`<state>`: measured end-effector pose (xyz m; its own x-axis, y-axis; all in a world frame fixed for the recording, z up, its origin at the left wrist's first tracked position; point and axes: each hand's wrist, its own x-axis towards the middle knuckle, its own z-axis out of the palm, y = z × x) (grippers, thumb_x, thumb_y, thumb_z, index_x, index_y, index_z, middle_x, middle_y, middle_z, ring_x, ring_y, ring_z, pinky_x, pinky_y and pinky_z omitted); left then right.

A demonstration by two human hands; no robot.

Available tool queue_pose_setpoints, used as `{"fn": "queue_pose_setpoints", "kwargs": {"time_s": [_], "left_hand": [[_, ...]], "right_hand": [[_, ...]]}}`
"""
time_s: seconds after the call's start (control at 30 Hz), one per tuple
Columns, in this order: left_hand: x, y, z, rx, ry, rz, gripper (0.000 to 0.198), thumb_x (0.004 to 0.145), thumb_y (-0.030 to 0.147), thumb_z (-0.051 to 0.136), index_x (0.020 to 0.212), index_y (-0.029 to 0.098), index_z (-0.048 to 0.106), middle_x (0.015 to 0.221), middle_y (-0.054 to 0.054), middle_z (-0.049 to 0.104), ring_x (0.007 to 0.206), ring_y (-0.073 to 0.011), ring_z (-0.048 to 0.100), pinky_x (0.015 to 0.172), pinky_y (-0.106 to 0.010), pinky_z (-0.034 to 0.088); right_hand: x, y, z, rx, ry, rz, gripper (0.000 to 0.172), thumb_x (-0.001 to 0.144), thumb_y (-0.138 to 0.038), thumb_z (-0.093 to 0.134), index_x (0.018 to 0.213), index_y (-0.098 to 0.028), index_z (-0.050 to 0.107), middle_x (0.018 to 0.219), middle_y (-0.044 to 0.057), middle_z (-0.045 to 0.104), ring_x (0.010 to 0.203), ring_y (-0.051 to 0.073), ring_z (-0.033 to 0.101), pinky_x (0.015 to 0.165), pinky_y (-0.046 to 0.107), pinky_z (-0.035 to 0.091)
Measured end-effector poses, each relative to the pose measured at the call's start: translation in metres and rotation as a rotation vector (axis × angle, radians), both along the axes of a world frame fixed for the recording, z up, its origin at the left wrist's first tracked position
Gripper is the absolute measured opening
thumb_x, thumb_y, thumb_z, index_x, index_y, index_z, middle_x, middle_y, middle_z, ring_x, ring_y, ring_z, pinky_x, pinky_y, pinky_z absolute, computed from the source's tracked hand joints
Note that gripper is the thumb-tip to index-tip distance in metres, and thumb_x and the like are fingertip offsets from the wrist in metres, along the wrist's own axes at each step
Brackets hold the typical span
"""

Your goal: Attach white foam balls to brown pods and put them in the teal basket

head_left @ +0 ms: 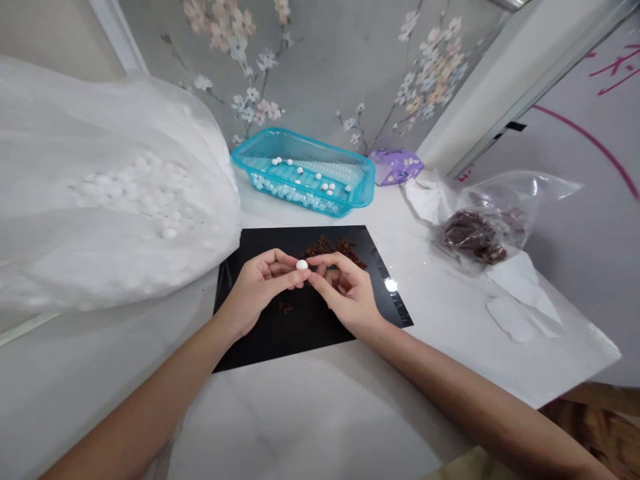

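A head-worn camera looks forward and down over the table [270, 413] from its near side, close above it. The view reaches past the far edge to the flowered wall [325, 60].

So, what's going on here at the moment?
A person's left hand and right hand hold a small white ball between their fingertips, over a black sheet. Brown shreds lie on the sheet, mostly just beyond the right hand. Behind it, a blue basket has several more white balls in it, and many others show in the white bag at left.
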<state>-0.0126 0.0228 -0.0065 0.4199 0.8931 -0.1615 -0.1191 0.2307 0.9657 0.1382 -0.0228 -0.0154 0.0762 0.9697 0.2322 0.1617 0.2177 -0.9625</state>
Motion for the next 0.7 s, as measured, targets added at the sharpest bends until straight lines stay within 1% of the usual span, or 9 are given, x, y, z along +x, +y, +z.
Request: {"fn": "queue_pose_setpoints", "kwargs": {"time_s": [0.13, 0.2, 0.3, 0.4, 0.47, 0.53, 0.57, 0.63, 0.7], "left_hand": [[0.0, 0.0, 0.0, -0.018, -0.016, -0.016, 0.018, 0.066, 0.026, 0.073, 0.075, 0.017, 0.061, 0.071, 0.002, 0.068, 0.066, -0.0099, 0.061, 0.069, -0.023, 0.046], [0.0, 0.0, 0.0, -0.008, -0.019, -0.03, 0.017, 0.066, 0.026, 0.073, 0.075, 0.017, 0.061, 0.07, 0.002, 0.067, 0.067, -0.0098, 0.061, 0.069, -0.023, 0.046], [0.0, 0.0, 0.001, 0.005, -0.03, -0.032, 0.017, 0.067, 0.027, 0.072, 0.075, 0.017, 0.061, 0.069, 0.002, 0.066, 0.067, -0.0093, 0.061, 0.068, -0.022, 0.046], [-0.001, 0.0, 0.002, -0.023, -0.058, -0.005, 0.018, 0.067, 0.027, 0.072, 0.076, 0.018, 0.06, 0.067, 0.003, 0.065, 0.066, -0.0094, 0.062, 0.067, -0.022, 0.045], [-0.001, -0.001, 0.002, -0.046, -0.081, 0.01, 0.019, 0.068, 0.028, 0.072, 0.079, 0.018, 0.06, 0.069, 0.003, 0.067, 0.066, -0.0095, 0.062, 0.067, -0.021, 0.045], [-0.002, -0.001, 0.002, -0.058, -0.104, 0.016, 0.021, 0.072, 0.033, 0.068, 0.082, 0.018, 0.06, 0.074, 0.001, 0.069, 0.067, -0.0097, 0.063, 0.066, -0.021, 0.045], [-0.002, -0.001, 0.002, -0.06, -0.113, 0.017, 0.022, 0.074, 0.037, 0.065, 0.083, 0.017, 0.06, 0.076, -0.001, 0.07, 0.066, -0.01, 0.062, 0.065, -0.022, 0.045], [-0.001, -0.002, 0.002, -0.063, -0.134, 0.014, 0.028, 0.078, 0.042, 0.059, 0.082, 0.015, 0.061, 0.076, -0.004, 0.07, 0.063, -0.0103, 0.061, 0.063, -0.022, 0.044], [-0.001, -0.002, 0.001, -0.066, -0.157, 0.014, 0.032, 0.079, 0.044, 0.055, 0.079, 0.013, 0.062, 0.072, -0.005, 0.069, 0.061, -0.0106, 0.06, 0.062, -0.023, 0.044]], "right_hand": [[0.001, -0.001, -0.002, 0.085, -0.112, -0.022, 0.02, 0.077, -0.029, 0.063, 0.095, -0.02, 0.059, 0.077, -0.002, 0.051, 0.047, 0.003, 0.04, 0.044, 0.021, 0.035], [0.004, 0.0, -0.003, 0.16, -0.199, -0.048, 0.017, 0.078, -0.028, 0.062, 0.094, -0.021, 0.059, 0.077, -0.002, 0.052, 0.047, 0.003, 0.041, 0.046, 0.021, 0.036], [0.005, 0.004, -0.005, 0.272, -0.326, -0.05, 0.014, 0.081, -0.026, 0.059, 0.094, -0.022, 0.059, 0.077, -0.002, 0.053, 0.049, 0.005, 0.043, 0.05, 0.022, 0.039], [0.003, 0.009, -0.004, 0.316, -0.395, -0.04, 0.014, 0.084, -0.027, 0.054, 0.096, -0.023, 0.059, 0.079, 0.0, 0.055, 0.053, 0.007, 0.045, 0.052, 0.023, 0.041], [0.003, 0.016, 0.0, 0.338, -0.442, -0.033, 0.014, 0.086, -0.028, 0.051, 0.097, -0.022, 0.058, 0.081, 0.001, 0.055, 0.056, 0.008, 0.046, 0.054, 0.023, 0.041], [0.007, 0.028, 0.008, 0.371, -0.505, -0.074, 0.014, 0.086, -0.029, 0.051, 0.096, -0.021, 0.058, 0.082, 0.001, 0.056, 0.057, 0.008, 0.045, 0.057, 0.023, 0.041], [0.011, 0.037, 0.013, 0.393, -0.537, -0.123, 0.014, 0.086, -0.029, 0.051, 0.095, -0.021, 0.057, 0.082, 0.001, 0.056, 0.056, 0.008, 0.044, 0.058, 0.024, 0.041], [0.024, 0.061, 0.025, 0.435, -0.586, -0.24, 0.015, 0.086, -0.032, 0.05, 0.092, -0.02, 0.057, 0.09, 0.002, 0.055, 0.052, 0.007, 0.04, 0.055, 0.024, 0.039], [0.039, 0.091, 0.035, 0.446, -0.66, -0.34, 0.016, 0.086, -0.032, 0.05, 0.092, -0.019, 0.057, 0.096, 0.004, 0.053, 0.053, 0.007, 0.041, 0.06, 0.026, 0.041]]}}
